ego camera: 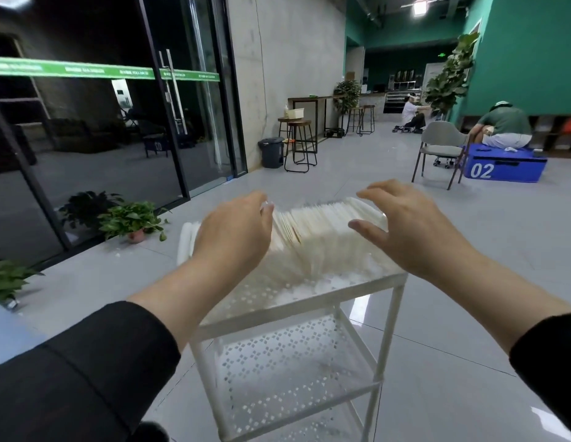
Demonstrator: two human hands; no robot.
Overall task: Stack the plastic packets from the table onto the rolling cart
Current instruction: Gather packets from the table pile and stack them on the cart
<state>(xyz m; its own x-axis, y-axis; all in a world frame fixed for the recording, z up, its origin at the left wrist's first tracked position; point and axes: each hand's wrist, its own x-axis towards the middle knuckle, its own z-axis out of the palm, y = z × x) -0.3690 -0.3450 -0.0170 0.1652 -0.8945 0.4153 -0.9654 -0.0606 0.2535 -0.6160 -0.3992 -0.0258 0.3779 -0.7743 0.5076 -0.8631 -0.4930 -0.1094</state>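
Observation:
A thick row of white plastic packets [319,231] stands on edge on the top shelf of a white perforated rolling cart [309,301]. My left hand [236,231] is at the row's left end, fingers relaxed and touching the packets' edges. My right hand [402,224] hovers over the right end with fingers spread and straight, thumb pointing left toward the stack. Neither hand grips anything. The frame is a little blurred around the packets.
The cart has lower perforated shelves [287,374]. Potted plants [134,221] stand left by a glass door [169,116]. Further off are stools [298,145], a bin [271,153], a grey chair [440,151], a blue box [504,167] and two seated people.

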